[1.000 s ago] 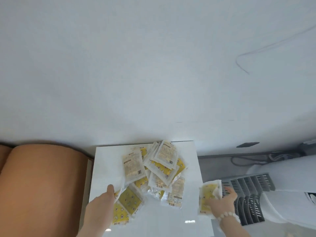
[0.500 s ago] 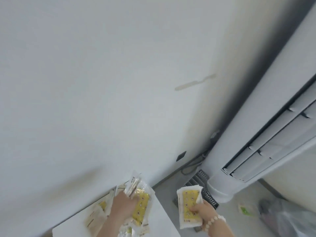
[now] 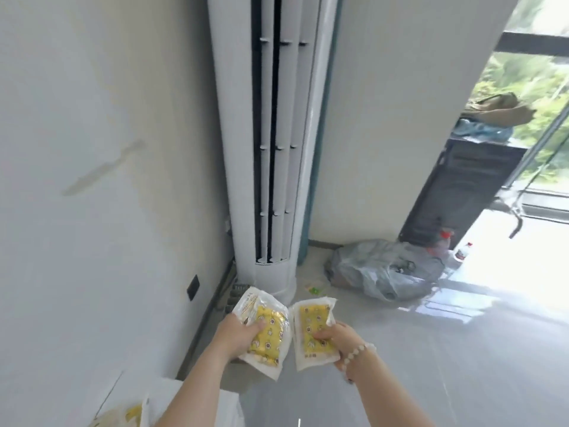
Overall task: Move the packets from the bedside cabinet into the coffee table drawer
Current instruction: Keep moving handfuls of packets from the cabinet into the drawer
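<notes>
Yellow-print packets [image 3: 271, 331] clutched by left hand [image 3: 237, 334] & right hand [image 3: 337, 337]; carrying step imo, next: find coffee table drawer, not in shot.

glossy plastic packets [image 3: 314, 328], shiny smooth floor [image 3: 462, 349], matt wall [image 3: 92, 118]

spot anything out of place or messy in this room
A crumpled plastic bag slumps on the floor right of the standing air conditioner, a small green scrap lies loose near its base, and the left wall bears a long smudge.
</notes>
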